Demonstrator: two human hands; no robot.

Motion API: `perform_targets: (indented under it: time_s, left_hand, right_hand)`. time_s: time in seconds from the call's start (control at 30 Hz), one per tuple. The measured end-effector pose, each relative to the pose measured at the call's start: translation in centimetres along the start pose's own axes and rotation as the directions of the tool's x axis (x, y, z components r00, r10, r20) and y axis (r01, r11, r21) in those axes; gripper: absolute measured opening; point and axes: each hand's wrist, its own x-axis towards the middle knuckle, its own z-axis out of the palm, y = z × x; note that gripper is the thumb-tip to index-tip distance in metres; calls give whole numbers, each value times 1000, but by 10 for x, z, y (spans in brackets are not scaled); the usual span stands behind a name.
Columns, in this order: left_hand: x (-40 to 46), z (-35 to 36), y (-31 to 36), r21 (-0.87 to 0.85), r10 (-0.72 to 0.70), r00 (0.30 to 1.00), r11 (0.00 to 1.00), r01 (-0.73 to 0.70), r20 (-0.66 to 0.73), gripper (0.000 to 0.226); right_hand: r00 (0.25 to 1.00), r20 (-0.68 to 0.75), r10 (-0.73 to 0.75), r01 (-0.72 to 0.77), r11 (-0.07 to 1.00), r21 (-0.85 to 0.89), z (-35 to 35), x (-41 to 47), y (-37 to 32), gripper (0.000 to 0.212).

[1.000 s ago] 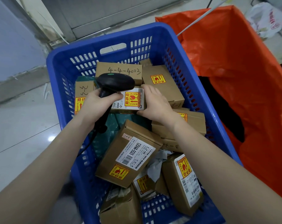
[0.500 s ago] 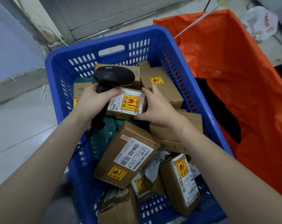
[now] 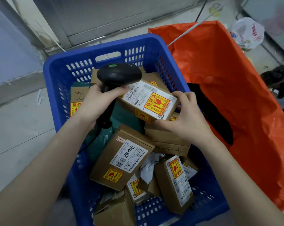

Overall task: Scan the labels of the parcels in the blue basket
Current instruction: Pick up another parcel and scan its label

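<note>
Scanner over a parcel, mid-frame

Left hand grips the black scanner over the white label of a small parcel, which the right hand holds above the blue basket of boxes; orange bag at right.

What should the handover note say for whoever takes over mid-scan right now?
Left hand: gripping the black scanner, head over the lifted parcel's label.
Right hand: fingers holding the small parcel raised above the pile, white label up.
Blue basket: other boxes inside, including the 12V4A-5525 box. Orange bag sits to its right.
Done: this parcel is presented to the scanner; whether it read cannot be told.
Left: confirm the scan, then scan the other parcels in the basket.
</note>
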Motion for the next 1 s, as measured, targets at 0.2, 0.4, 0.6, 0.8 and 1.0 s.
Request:
perform_targets:
  time_s: [0.2,0.4,0.6,0.8,1.0]
  left_hand:
    - [-2,5,-3,36,-19,997,999,16,69,24]
    - [-3,10,-3,67,-34,995,997,27,94,37]
    - [-1,11,-4,32,-22,997,999,20,70,28]
    - [2,6,-4,5,-13,998,1000,13,62,34]
    - [2,6,-1,-16,-12,999,1000,13,40,26]
  right_hand:
    - [1000,-21,18,-16,997,73,-11,-6,8,89]
    - [999,-15,31,-28,983,181,-5,-3,10,89]
    - [998,25,55,-60,950,308,5,-4,2,75]
    - [983,6,181,-162,864,477,-1,-1,0,49]
    - [963,85,254,-258,790,556,-5,4,2,47]
